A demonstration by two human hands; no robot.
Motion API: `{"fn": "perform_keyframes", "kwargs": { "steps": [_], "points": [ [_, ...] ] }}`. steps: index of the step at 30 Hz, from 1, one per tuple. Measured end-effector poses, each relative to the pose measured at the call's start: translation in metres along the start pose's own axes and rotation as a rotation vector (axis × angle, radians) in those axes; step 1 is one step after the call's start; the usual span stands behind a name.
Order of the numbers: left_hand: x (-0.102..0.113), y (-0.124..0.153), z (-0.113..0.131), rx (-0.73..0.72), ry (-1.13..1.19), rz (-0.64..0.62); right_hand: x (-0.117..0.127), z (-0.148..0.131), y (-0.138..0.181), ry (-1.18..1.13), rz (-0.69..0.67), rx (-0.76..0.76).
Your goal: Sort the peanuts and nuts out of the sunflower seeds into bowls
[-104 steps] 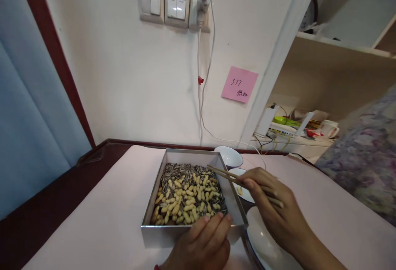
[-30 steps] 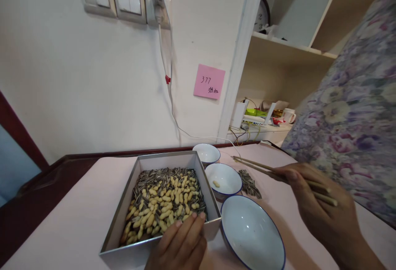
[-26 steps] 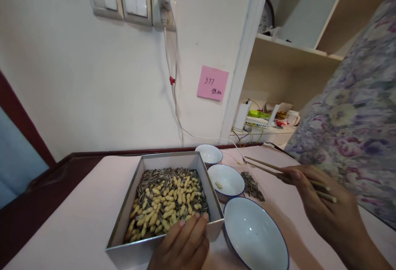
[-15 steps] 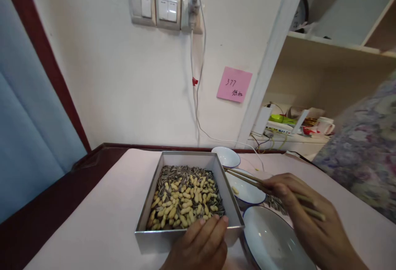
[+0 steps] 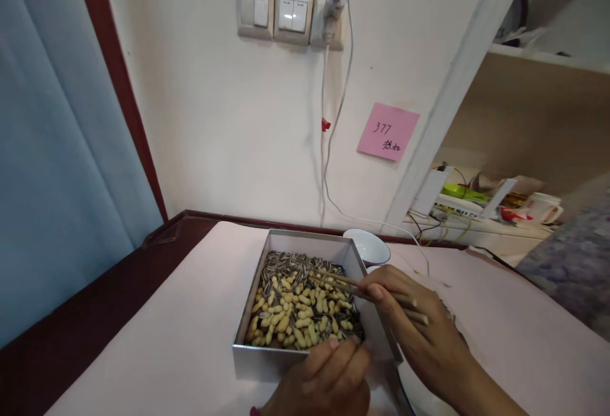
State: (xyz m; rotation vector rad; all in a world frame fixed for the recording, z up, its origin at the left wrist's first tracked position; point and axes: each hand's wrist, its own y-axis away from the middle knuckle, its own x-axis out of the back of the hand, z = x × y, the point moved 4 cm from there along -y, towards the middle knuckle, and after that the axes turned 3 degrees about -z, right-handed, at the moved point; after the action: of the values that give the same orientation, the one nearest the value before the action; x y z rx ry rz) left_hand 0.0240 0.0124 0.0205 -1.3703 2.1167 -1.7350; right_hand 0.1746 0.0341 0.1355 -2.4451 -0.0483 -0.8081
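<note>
A silver-rimmed square box (image 5: 267, 360) stands on pale paper, holding unshelled peanuts (image 5: 302, 322) over and beside striped sunflower seeds (image 5: 290, 265). My left hand (image 5: 326, 381) is at the near side, its fingers curled over the front wall near the right corner. My right hand (image 5: 424, 333) grips a pair of wooden chopsticks (image 5: 344, 282) that reach across the box's right wall. Their tips lie over the peanuts and seeds toward the back; I see no nut clearly pinched between them.
A blue-rimmed white bowl (image 5: 366, 248) stands behind the box. A large bowl (image 5: 419, 394) at the near right and another behind my right hand are mostly covered. Loose seeds (image 5: 450, 314) lie right of that hand. A white cable (image 5: 381, 220) runs down the wall onto the table.
My right hand has brought the chopsticks left, from above the middle bowl into the box. My left hand stays at the front wall. The view has shifted left.
</note>
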Motion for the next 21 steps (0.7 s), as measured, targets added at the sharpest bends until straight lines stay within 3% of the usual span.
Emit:
{"fn": "perform_keyframes", "kwargs": {
  "steps": [9, 14, 21],
  "points": [
    [-0.002, 0.003, 0.002, 0.003, -0.029, -0.009, -0.019, 0.021, -0.016, -0.038, -0.018, -0.075],
    [0.0, 0.001, 0.001, 0.001, -0.011, 0.0, -0.009, 0.02, -0.007, -0.053, 0.06, -0.065],
    [0.003, -0.002, 0.0, -0.01, -0.011, -0.02, 0.016, -0.003, 0.014, -0.063, 0.223, -0.027]
  ]
}}
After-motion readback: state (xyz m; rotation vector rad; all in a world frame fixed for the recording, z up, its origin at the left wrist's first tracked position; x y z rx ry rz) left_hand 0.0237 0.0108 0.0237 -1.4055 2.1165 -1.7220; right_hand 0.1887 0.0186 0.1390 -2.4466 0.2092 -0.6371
